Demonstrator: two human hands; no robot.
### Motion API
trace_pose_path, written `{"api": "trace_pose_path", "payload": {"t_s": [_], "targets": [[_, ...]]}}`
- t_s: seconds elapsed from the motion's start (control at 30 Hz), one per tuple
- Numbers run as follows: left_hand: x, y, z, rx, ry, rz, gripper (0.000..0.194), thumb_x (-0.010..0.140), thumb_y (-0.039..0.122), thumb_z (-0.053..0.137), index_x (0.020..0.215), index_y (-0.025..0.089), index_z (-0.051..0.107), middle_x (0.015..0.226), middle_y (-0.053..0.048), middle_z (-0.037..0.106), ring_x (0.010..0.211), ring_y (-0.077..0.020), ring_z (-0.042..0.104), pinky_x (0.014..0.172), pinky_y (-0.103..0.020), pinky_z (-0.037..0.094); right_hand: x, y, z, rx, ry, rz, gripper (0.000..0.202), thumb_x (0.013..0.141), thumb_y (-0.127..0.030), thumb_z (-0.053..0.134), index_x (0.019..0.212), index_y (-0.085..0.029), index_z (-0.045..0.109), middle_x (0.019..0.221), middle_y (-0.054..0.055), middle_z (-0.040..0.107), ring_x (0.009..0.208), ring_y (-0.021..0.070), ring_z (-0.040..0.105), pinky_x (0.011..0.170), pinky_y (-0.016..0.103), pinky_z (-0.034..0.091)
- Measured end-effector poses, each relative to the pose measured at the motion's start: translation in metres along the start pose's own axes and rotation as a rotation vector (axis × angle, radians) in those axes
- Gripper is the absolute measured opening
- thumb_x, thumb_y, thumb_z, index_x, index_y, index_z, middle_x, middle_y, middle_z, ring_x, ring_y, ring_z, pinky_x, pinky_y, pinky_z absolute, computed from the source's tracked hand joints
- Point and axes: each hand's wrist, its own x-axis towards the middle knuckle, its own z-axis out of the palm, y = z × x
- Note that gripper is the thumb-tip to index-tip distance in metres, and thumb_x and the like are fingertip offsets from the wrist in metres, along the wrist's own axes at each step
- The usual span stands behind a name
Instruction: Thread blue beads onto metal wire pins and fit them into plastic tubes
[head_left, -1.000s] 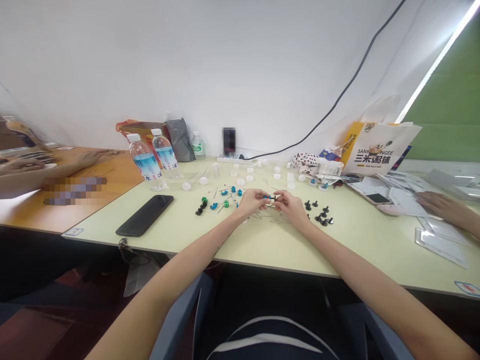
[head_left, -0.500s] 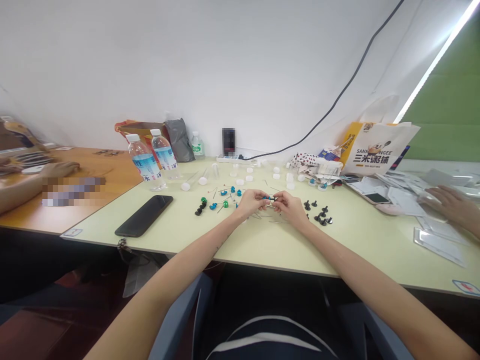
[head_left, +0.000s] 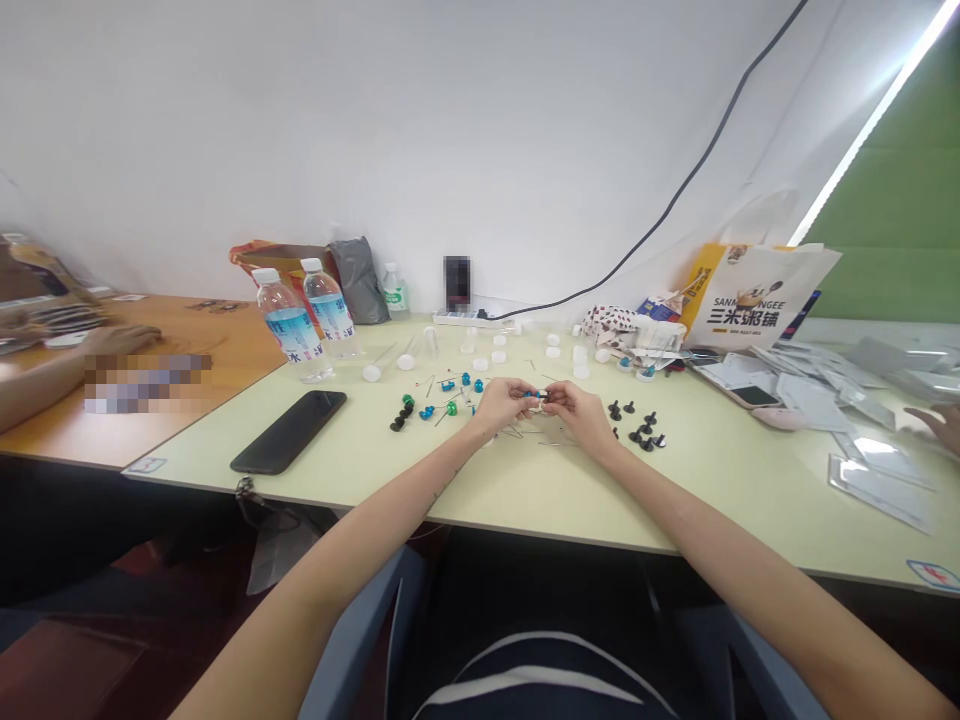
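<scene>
- At the centre of the frame, the left hand holds a small blue piece between its pinched fingers.
- The right hand is just beside; its fingers are narrow and they hold a small black piece. If the two pieces touch, I cannot tell.
- Right of this hand, several black parts lie on the table.
- Left of centre there are green parts and a black phone.
- Two water bottles stand upright behind the phone.
</scene>
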Motion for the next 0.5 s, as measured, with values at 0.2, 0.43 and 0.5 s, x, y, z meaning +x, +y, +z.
{"api": "trace_pose_path", "payload": {"t_s": [0.2, 0.43, 0.5], "targets": [[-0.0024, 0.0023, 0.0003, -0.005, -0.008, -0.006, 0.018, 0.068, 0.018, 0.068, 0.082, 0.009, 0.063, 0.055, -0.002, 0.061, 0.048, -0.0099, 0.057, 0.047, -0.019, 0.043, -0.0015, -0.0023, -0.0004, 0.003, 0.0, 0.029, 0.016, 0.075, -0.028, 0.055, 0.088, -0.019, 0.057, 0.075, 0.002, 0.065, 0.066, 0.0148, 0.064, 0.066, 0.03, 0.053], [-0.0026, 0.0027, 0.0004, -0.011, -0.012, 0.002, 0.019, 0.067, 0.019, 0.069, 0.081, 0.009, 0.063, 0.056, -0.003, 0.062, 0.049, -0.0105, 0.058, 0.048, -0.02, 0.044, -0.0025, -0.0078, -0.001, -0.002, -0.002, 0.045, 0.016, 0.076, -0.032, 0.056, 0.086, -0.019, 0.057, 0.069, 0.001, 0.064, 0.06, 0.0148, 0.062, 0.064, 0.031, 0.054], [-0.0023, 0.0024, 0.0002, -0.009, -0.016, 0.004, 0.019, 0.067, 0.019, 0.069, 0.082, 0.008, 0.063, 0.056, -0.003, 0.061, 0.049, -0.0107, 0.058, 0.048, -0.02, 0.044, -0.0025, -0.0082, -0.0011, 0.003, -0.005, 0.052, 0.017, 0.076, -0.033, 0.056, 0.086, -0.019, 0.057, 0.068, 0.001, 0.064, 0.059, 0.015, 0.062, 0.063, 0.031, 0.054]]}}
